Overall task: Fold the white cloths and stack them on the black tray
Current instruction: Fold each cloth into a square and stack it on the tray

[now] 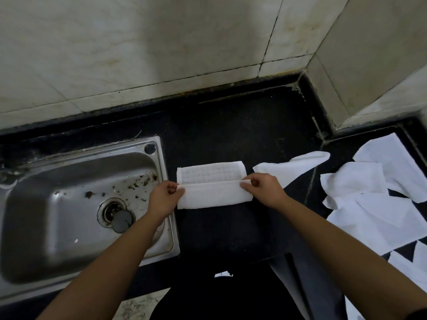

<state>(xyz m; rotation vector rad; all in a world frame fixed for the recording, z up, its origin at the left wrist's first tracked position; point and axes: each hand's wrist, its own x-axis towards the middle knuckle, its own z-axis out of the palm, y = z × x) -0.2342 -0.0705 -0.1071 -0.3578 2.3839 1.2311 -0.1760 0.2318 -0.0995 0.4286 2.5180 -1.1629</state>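
A white cloth (212, 195) lies on the black counter (231, 135) just right of the sink, its near half lifted and folded over toward the far half. My left hand (165, 195) pinches the left end of the folded edge. My right hand (263, 187) pinches the right end of the same edge. The far half shows a checked weave. Several loose white cloths (374, 197) lie spread in a heap on the counter to the right, one (293, 166) reaching toward the cloth I hold. I cannot make out a black tray apart from the black counter.
A steel sink (69, 204) with debris and a drain plug (122, 220) sits at the left, its rim touching my left wrist. Tiled walls (161, 42) close the back and the right corner. The counter's front edge runs below my forearms.
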